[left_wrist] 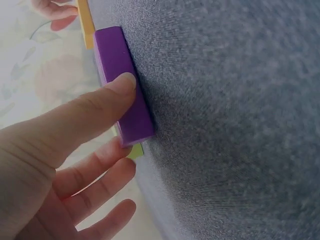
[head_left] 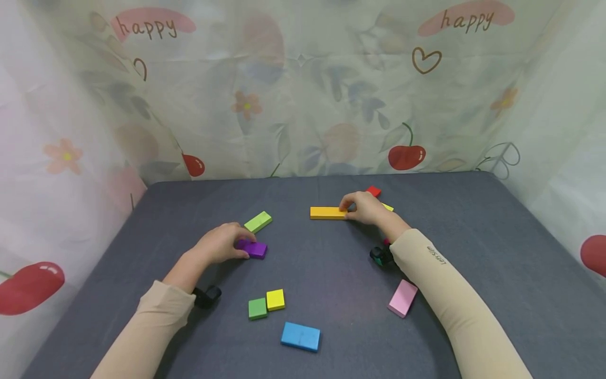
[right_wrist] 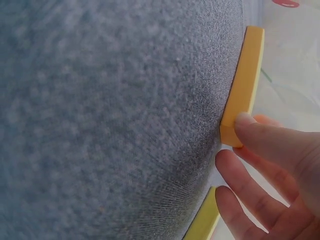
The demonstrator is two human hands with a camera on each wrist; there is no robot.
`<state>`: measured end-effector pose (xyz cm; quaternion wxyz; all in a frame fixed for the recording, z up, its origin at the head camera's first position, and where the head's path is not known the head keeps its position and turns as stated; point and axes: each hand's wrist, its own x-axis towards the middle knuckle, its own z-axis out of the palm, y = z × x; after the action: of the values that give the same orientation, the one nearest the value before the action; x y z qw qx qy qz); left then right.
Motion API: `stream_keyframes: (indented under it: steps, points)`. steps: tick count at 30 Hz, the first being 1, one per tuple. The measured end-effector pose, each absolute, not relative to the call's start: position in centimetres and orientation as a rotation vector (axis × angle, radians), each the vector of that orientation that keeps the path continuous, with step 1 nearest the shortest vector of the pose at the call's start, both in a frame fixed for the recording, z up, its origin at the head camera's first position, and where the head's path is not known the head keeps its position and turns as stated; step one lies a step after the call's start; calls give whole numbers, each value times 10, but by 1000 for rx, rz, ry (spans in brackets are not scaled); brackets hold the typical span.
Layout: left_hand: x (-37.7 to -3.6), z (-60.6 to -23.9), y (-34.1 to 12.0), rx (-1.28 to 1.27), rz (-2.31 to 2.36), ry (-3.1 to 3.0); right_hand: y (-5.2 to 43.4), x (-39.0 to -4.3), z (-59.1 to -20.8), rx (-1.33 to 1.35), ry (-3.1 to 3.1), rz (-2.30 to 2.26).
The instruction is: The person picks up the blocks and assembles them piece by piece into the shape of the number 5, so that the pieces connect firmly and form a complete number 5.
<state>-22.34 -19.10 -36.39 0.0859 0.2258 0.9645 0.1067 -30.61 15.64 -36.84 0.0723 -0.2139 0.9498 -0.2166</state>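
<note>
On the left of the table, my left hand pinches a purple block. Its thumb lies across the near face of the purple block in the left wrist view, other fingers behind it. Just beyond that hand lies a light green block. Farther back, my right hand grips the right end of a long orange block between thumb and fingers. The orange block rests on the cloth in the right wrist view. A red block and a partly hidden yellow block are by the right hand.
Nearer the front lie a green square block, a yellow square block beside it, and a blue block. A pink block lies beside the right forearm. The grey table ends at a patterned curtain.
</note>
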Motion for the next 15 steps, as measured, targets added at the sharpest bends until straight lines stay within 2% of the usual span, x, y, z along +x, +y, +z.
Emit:
stream_keyframes:
  steps: [15]
  points:
    - [-223, -357, -179, 664, 328, 2914, 155, -305, -367, -617, 2845, -635]
